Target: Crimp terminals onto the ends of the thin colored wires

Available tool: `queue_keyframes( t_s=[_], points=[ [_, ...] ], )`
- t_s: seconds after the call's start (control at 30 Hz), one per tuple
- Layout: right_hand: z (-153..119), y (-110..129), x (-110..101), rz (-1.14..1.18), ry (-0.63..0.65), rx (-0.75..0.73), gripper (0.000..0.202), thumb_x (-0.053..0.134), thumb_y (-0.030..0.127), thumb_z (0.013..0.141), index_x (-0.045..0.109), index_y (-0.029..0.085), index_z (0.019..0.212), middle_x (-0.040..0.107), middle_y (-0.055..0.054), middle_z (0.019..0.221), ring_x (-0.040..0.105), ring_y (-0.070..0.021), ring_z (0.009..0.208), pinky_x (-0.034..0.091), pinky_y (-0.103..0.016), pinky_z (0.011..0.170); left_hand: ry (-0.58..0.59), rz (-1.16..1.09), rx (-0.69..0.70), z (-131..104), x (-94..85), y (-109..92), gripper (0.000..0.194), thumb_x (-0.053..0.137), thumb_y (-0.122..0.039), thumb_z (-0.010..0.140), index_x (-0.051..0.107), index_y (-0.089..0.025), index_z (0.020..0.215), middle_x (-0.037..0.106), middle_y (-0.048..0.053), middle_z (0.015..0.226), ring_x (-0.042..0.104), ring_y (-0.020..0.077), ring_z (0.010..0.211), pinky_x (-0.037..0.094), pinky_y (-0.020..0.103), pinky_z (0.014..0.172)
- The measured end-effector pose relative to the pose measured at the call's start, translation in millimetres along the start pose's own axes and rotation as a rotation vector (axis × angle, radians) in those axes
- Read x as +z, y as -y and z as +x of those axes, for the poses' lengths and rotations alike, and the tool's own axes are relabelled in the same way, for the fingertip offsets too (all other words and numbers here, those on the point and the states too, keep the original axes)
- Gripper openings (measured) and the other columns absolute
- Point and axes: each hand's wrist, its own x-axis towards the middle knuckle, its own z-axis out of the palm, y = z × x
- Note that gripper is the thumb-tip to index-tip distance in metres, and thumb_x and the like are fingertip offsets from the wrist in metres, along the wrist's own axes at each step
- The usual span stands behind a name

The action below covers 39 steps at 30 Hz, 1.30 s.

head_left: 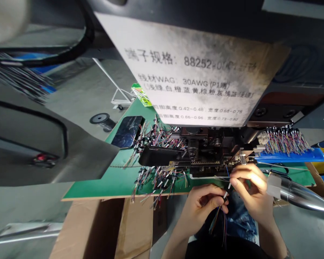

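Observation:
My left hand (203, 205) is closed on a bundle of thin coloured wires (217, 223), whose loose ends hang below the fingers. Just right of it and slightly higher, my right hand (250, 183) pinches a thin wire with thumb and forefinger, near a white sleeve (229, 185). A fine blue wire stands up beside these fingertips, close to the working parts of a crimping machine (205, 144). Both hands are in front of the machine at the edge of the green table (102, 187).
Wire bundles (158, 180) lie left of the machine, with a black phone (128, 131) behind. More wires (286, 140) rest on a blue tray (291, 156) at right. A metal lamp-like tube (302, 194) juts in beside my right hand. Cardboard boxes (135, 226) stand below.

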Motion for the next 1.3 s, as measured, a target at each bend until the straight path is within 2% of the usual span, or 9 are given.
queue_keyframes(
  t_s=[0.07,0.13,0.27,0.4,0.53,0.73,1.1,1.2,1.3],
  points=[
    [1,1,-4,0.026,0.076,-0.039,0.011,0.076,0.028,0.1,0.08,0.025,0.09,0.079,-0.006,0.1,0.071,-0.0187,0.073,0.056,-0.03,0.062,0.024,0.02,-0.008,-2,-2.7,-3,0.036,0.088,-0.053,0.088,0.086,-0.018,0.086,0.08,0.004,0.075,0.077,0.0158,0.059,0.06,0.024,0.065],
    [-1,2,-5,0.099,0.107,0.064,0.016,0.075,0.033,0.102,0.078,0.024,0.09,0.079,-0.006,0.091,0.068,-0.0179,0.066,0.053,-0.029,0.055,0.014,0.064,0.011,-3,-3.5,-3,0.035,0.086,-0.053,0.09,0.086,-0.018,0.086,0.081,0.006,0.076,0.077,0.0172,0.06,0.06,0.026,0.066],
    [-5,3,5,0.229,0.021,0.304,0.021,0.077,0.043,0.101,0.082,0.023,0.096,0.079,-0.004,0.075,0.057,-0.0156,0.05,0.045,-0.028,0.044,-0.049,0.164,0.074,0,-0.2,1,0.033,0.082,-0.05,0.094,0.086,-0.018,0.087,0.082,0.007,0.075,0.078,0.02,0.063,0.06,0.028,0.067],
    [-4,4,13,0.318,-0.043,0.383,0.018,0.08,0.042,0.098,0.085,0.026,0.102,0.086,-0.006,0.086,0.065,-0.0167,0.053,0.057,-0.03,0.052,-0.095,0.175,0.12,3,3.3,6,0.029,0.08,-0.046,0.096,0.085,-0.019,0.088,0.082,0.006,0.077,0.079,0.0204,0.065,0.06,0.028,0.067],
    [-3,5,14,0.363,-0.049,0.391,0.015,0.081,0.04,0.098,0.085,0.027,0.104,0.087,-0.006,0.091,0.076,-0.0208,0.064,0.066,-0.034,0.064,-0.097,0.165,0.133,3,4.4,7,0.025,0.08,-0.043,0.097,0.085,-0.02,0.089,0.082,0.005,0.076,0.079,0.0199,0.064,0.06,0.027,0.067],
    [-3,5,13,0.354,-0.06,0.412,0.017,0.081,0.041,0.098,0.085,0.026,0.104,0.088,-0.007,0.093,0.08,-0.0228,0.071,0.067,-0.034,0.068,-0.083,0.126,0.127,3,5.4,7,0.023,0.081,-0.042,0.097,0.086,-0.02,0.094,0.081,0.004,0.077,0.079,0.0191,0.065,0.061,0.026,0.067],
    [-3,3,14,0.268,-0.043,0.398,0.023,0.077,0.046,0.1,0.084,0.024,0.105,0.086,-0.008,0.091,0.073,-0.0211,0.062,0.062,-0.034,0.06,-0.094,0.164,0.087,3,5.2,6,0.032,0.079,-0.05,0.095,0.085,-0.019,0.094,0.08,0.006,0.078,0.079,0.0218,0.066,0.063,0.031,0.07],
    [-13,2,12,0.277,-0.025,0.362,0.025,0.078,0.047,0.099,0.083,0.024,0.108,0.084,-0.009,0.091,0.071,-0.021,0.067,0.057,-0.032,0.058,-0.057,0.165,0.065,0,2.4,5,0.034,0.079,-0.053,0.096,0.085,-0.019,0.092,0.078,0.006,0.077,0.077,0.0212,0.066,0.062,0.03,0.07],
    [-32,-3,10,0.42,-0.019,0.279,0.035,0.082,0.047,0.097,0.075,0.026,0.124,0.083,-0.008,0.099,0.066,-0.0176,0.064,0.056,-0.03,0.058,-0.014,0.179,0.1,-6,-1.1,5,0.037,0.08,-0.056,0.094,0.084,-0.02,0.086,0.078,0.007,0.081,0.076,0.0217,0.075,0.06,0.029,0.074]
  ],
)
